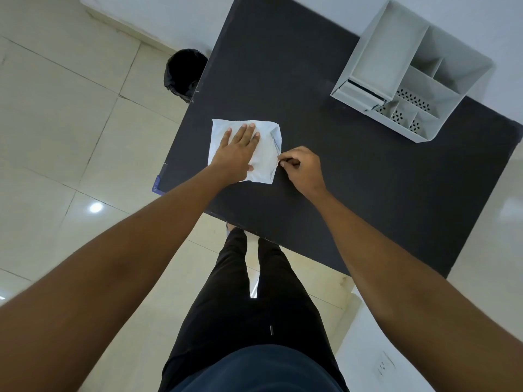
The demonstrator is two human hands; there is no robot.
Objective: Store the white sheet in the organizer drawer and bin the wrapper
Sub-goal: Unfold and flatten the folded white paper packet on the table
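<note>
A white wrapped packet (266,154) lies flat on the black table (353,179) near its left edge. My left hand (237,149) presses down on it, palm flat and fingers spread. My right hand (301,166) pinches the packet's right edge between thumb and fingers. I cannot tell the sheet apart from the wrapper. The white organizer (407,72) stands at the table's far right corner, its drawer (358,93) at the lower left side slightly open. A black bin (185,72) stands on the floor beyond the table's left edge.
The organizer has several open compartments, some with perforated bottoms. A white wall runs behind the table. Cream floor tiles (70,123) spread to the left. My legs in dark trousers stand at the table's near edge.
</note>
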